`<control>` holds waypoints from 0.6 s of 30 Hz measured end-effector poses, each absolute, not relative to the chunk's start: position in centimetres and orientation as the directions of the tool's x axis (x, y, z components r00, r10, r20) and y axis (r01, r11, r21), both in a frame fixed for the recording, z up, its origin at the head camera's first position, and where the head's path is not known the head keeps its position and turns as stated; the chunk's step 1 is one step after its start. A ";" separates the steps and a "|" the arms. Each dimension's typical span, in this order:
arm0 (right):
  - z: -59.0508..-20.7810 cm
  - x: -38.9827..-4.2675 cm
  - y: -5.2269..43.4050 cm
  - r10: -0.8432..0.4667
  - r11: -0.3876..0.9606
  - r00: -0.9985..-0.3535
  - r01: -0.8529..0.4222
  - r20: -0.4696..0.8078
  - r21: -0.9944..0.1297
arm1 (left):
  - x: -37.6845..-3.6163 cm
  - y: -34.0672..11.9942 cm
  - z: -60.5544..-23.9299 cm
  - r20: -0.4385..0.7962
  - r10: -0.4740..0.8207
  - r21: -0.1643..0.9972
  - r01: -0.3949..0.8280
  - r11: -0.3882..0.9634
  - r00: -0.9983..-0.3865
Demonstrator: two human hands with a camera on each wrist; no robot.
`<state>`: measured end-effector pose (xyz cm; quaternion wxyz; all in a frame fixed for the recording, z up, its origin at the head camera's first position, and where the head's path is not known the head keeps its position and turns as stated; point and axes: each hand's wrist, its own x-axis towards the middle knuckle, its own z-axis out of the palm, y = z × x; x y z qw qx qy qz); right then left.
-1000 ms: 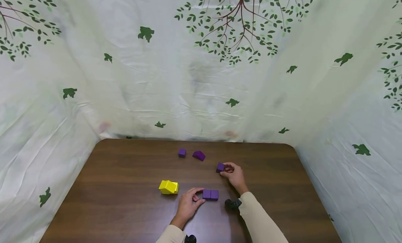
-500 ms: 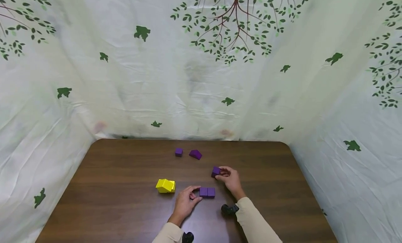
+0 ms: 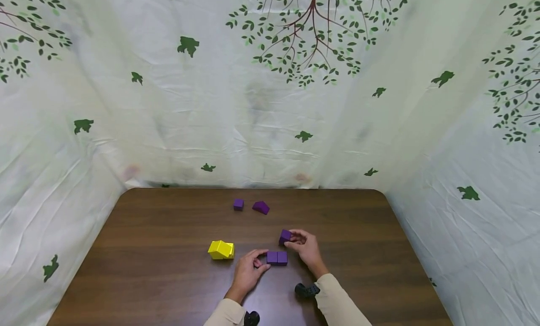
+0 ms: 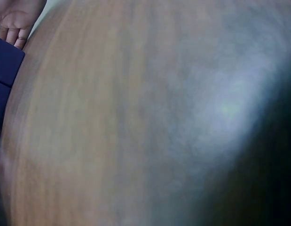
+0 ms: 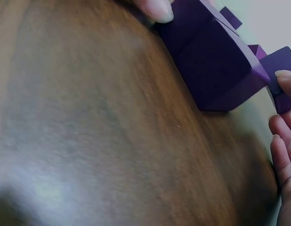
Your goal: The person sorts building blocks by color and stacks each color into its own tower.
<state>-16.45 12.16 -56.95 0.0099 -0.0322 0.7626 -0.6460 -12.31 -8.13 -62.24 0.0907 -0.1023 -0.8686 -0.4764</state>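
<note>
Two purple cubes [image 3: 276,258] sit side by side on the table, faces meeting. My left hand [image 3: 247,272] holds the left one, index finger at its far corner and thumb at its near corner. Between thumb and fingers my right hand [image 3: 308,251] pinches another purple cube [image 3: 285,236], just behind the pair and slightly to the right. In the right wrist view the pinched cube [image 5: 279,66] appears beyond the end of the pair [image 5: 220,61]. The left wrist view catches only part of the pair [image 4: 6,63] and the right palm [image 4: 18,16].
Left of the hands stands a yellow faceted block shape [image 3: 221,250]. Farther back lie a single purple cube [image 3: 238,204] and a purple angular block [image 3: 261,207]. The brown wooden table [image 3: 168,288] ends at a white leaf-printed cloth [image 3: 236,106].
My right hand has brought its purple cube nearer to me and leftward, closer to the pair. The left hand stays at the pair. The head view has shifted slightly.
</note>
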 end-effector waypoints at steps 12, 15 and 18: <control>-56.5 -15.4 11.5 -0.103 0.143 -0.994 -0.042 0.028 -0.989 | -12.4 -8.1 -62.0 0.252 0.092 0.809 0.262 0.526 -0.963; -56.3 -15.0 11.3 -0.123 0.155 -0.991 -0.065 0.046 -0.986 | -12.3 -8.1 -62.0 0.257 0.093 0.807 0.266 0.528 -0.962; -56.1 -14.5 11.1 -0.150 0.171 -0.986 -0.099 0.073 -0.980 | -12.3 -8.1 -62.0 0.255 0.093 0.808 0.265 0.527 -0.962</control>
